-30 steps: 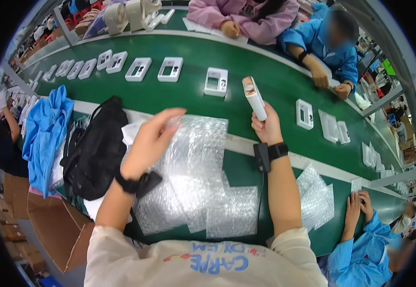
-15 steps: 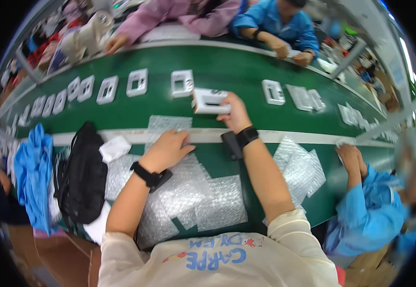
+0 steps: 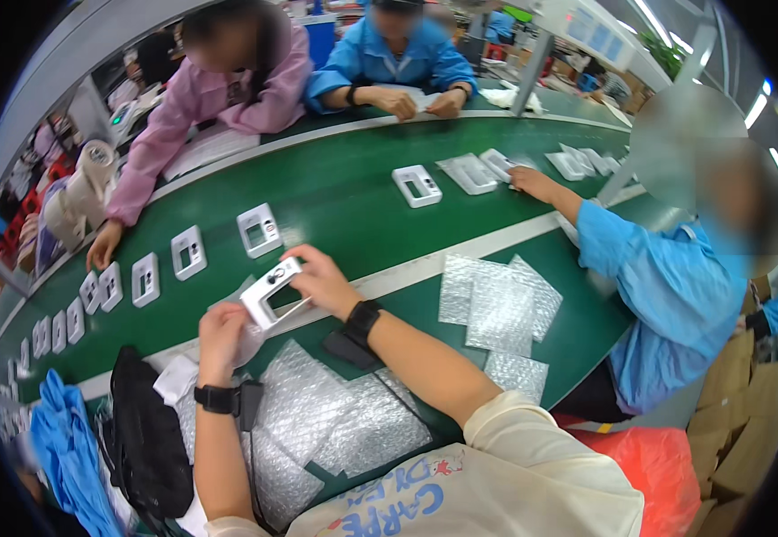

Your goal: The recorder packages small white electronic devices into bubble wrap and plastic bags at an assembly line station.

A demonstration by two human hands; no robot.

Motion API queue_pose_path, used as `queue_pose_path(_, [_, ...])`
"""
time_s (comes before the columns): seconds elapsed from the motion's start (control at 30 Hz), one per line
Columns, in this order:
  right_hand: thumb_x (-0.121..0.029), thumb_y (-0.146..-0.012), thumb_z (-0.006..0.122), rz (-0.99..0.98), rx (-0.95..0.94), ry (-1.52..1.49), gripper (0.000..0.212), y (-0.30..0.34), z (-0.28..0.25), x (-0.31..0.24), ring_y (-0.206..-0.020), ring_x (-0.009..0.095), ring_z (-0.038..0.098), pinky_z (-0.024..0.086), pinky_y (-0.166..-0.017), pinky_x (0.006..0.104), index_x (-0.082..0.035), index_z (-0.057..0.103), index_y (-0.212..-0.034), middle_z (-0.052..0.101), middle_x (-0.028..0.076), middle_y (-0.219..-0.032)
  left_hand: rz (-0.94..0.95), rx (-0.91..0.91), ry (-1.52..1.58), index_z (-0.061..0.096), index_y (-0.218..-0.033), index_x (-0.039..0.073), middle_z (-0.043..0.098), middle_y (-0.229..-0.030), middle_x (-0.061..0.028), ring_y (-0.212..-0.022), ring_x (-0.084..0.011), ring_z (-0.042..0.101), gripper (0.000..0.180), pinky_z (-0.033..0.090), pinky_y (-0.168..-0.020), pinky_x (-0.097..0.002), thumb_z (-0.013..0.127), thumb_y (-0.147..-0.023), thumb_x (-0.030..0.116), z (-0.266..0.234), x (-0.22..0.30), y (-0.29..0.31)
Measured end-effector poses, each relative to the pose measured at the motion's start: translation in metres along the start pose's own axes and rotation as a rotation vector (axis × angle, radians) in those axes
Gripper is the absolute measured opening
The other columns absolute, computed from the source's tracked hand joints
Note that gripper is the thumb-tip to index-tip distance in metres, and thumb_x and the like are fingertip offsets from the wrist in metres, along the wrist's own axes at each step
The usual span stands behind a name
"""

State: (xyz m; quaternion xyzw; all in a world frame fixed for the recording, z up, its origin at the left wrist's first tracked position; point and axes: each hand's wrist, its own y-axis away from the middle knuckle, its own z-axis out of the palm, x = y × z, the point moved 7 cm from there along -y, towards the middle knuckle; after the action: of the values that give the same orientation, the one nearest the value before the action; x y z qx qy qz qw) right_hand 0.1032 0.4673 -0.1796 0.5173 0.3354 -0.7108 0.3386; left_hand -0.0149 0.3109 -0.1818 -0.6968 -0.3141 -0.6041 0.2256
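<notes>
My right hand (image 3: 324, 285) grips a white box (image 3: 262, 306) with a rectangular window by its right side, tilted above the near edge of the green belt. At the box's lower left corner, my left hand (image 3: 221, 336) is closed on a translucent bubble wrap bag (image 3: 249, 344), its fingers close to the box. The bag's opening is hard to make out. Below my hands lie overlapping bubble wrap bags (image 3: 304, 398), and a second pile of bubble wrap bags (image 3: 501, 304) is to the right of my right forearm.
Several white windowed boxes stand along the green belt (image 3: 335, 197). Bagged boxes (image 3: 469, 174) lie farther right, where a co-worker's hand (image 3: 536, 183) touches one. Two people sit across. A black bag (image 3: 143, 438) and blue garment (image 3: 71, 447) lie at left.
My right hand has brought the white box from over the belt toward me and left. My left hand has lifted a bubble wrap bag to it. The view has turned right.
</notes>
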Motion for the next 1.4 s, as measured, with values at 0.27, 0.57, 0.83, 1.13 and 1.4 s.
queue_pose_path(0.27, [-0.005, -0.076, 0.050, -0.024, -0.107, 0.046, 0.031, -0.001, 0.018, 0.007, -0.046, 0.007, 0.045, 0.034, -0.037, 0.0218, -0.008, 0.044, -0.106, 0.051, 0.002, -0.063, 0.210, 0.121, 0.036, 0.057, -0.077, 0.002, 0.050, -0.072, 0.0003, -0.067, -0.0099, 0.047, 0.008, 0.037, -0.061, -0.0207, 0.063, -0.073, 0.005, 0.011, 0.041, 0.013])
queue_pose_path(0.57, [-0.020, -0.085, 0.055, -0.128, -0.343, -0.030, 0.019, 0.002, 0.047, 0.002, -0.048, 0.007, 0.043, 0.035, -0.042, 0.0204, -0.002, 0.052, -0.090, 0.048, -0.001, -0.060, 0.656, 0.252, -0.577, 0.058, -0.074, 0.003, 0.045, -0.091, -0.0064, -0.094, -0.0234, 0.041, 0.010, 0.032, -0.083, -0.0323, 0.066, -0.068, 0.004, 0.033, 0.102, 0.056])
queue_pose_path(0.83, [-0.023, -0.084, 0.054, 0.037, -0.405, 0.103, 0.022, 0.002, 0.048, 0.010, -0.050, 0.004, 0.042, 0.036, -0.046, 0.0205, -0.003, 0.057, -0.093, 0.049, -0.003, -0.062, 0.601, 0.119, -0.447, 0.057, -0.073, 0.001, 0.047, -0.090, -0.0057, -0.090, -0.0198, 0.045, 0.009, 0.035, -0.080, -0.0291, 0.064, -0.070, 0.002, 0.033, 0.093, 0.046])
queue_pose_path(1.13, [-0.012, -0.084, 0.055, -0.218, 0.343, -0.201, 0.015, -0.023, -0.051, -0.010, -0.063, 0.007, 0.053, 0.042, -0.051, 0.0206, 0.000, 0.054, -0.092, 0.057, 0.002, -0.074, 0.260, -0.163, -0.011, 0.056, -0.084, 0.001, 0.053, -0.086, -0.0035, -0.083, -0.0133, 0.051, 0.006, 0.039, -0.077, -0.0225, 0.056, -0.081, 0.005, 0.040, 0.057, 0.025])
queue_pose_path(1.4, [-0.013, -0.083, 0.055, -0.079, 0.892, -0.310, 0.028, -0.011, -0.129, 0.005, -0.080, 0.012, 0.055, 0.047, -0.063, 0.0231, 0.000, 0.043, -0.105, 0.052, 0.011, -0.100, -0.182, -0.268, 0.505, 0.053, -0.097, 0.004, 0.054, -0.087, -0.0006, -0.077, -0.0080, 0.052, 0.014, 0.043, -0.071, -0.0193, 0.051, -0.087, 0.014, 0.024, -0.009, 0.008])
